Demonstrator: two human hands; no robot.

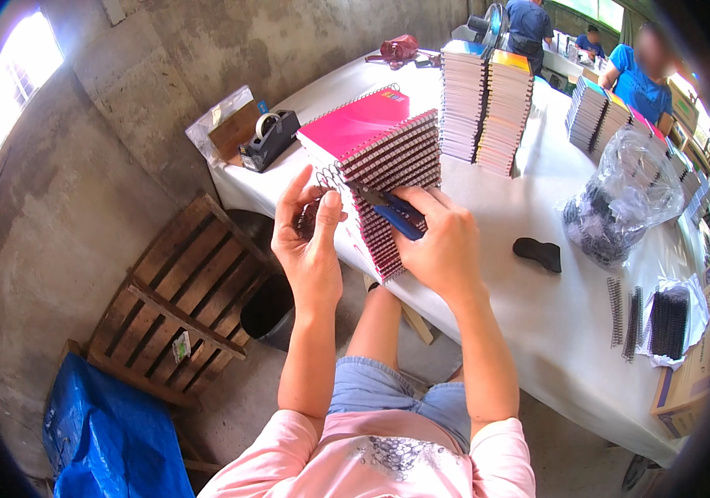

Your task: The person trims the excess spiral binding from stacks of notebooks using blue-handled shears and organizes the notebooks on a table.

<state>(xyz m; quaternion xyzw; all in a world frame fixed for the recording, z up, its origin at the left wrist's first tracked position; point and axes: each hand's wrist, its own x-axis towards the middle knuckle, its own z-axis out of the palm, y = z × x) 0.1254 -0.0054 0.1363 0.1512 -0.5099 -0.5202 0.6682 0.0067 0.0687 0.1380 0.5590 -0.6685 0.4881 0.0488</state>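
My right hand [442, 236] is closed around blue-handled pliers [400, 217]. Their dark jaws point left, at the spiral-bound edge of a stack of notebooks [392, 166] with a pink top cover. Just left of that edge, my left hand [312, 249] has its fingers curled, thumb up, around dark wire coil pieces [308, 217]. Loops of coil [330, 177] stick out from the stack's near corner, between my left fingers and the plier jaws. The exact point where the jaws meet the wire is too small to make out.
Taller notebook stacks [486, 108] stand behind. At left is a tape dispenser [272, 141]. To the right lie a black object [537, 254], a clear bag of dark coils [620, 199] and loose coils [633, 324]. A wooden slatted piece [180, 299] stands beside the table. People work far right.
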